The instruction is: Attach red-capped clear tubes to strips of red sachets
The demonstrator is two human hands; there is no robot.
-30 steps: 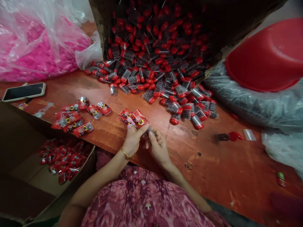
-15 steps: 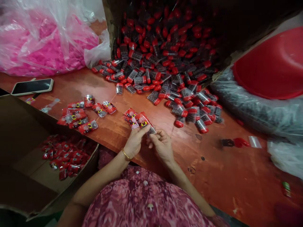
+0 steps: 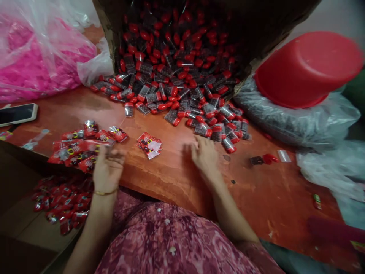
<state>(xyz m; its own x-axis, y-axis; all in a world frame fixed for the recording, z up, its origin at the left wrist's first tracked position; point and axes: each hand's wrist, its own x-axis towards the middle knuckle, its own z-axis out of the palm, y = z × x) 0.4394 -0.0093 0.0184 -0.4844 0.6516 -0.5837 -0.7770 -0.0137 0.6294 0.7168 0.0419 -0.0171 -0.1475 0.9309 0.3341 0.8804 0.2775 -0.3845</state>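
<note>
Packets (image 3: 72, 150): lie in an overlapping cluster on the table (image 3: 171, 182), close to the near edge, left of and just beyond the left hand (image 3: 107, 171). Left hand: hovers at the right side of the cluster, with fingers half bent and thumb toward the nearest packets; blurred at the tips, so cannot tell whether holding a packet or only touching. Right hand (image 3: 205, 156): hovers well apart from the packets, with fingers loosely spread and slightly bent, just beside the tubes (image 3: 171, 91); cannot tell whether in contact. Cards (image 3: 149, 144): lie in a small stack between both hands, apart from each. Tubes: spread in a red-capped heap from the carton (image 3: 106, 30) onto the table. Box (image 3: 25, 224): stands below the table edge at left, with more packets inside. Phone (image 3: 18, 114): lies flat, left of the cluster. Tub (image 3: 310, 68): rests upside down on a filled bag (image 3: 296, 127) at far right.
</note>
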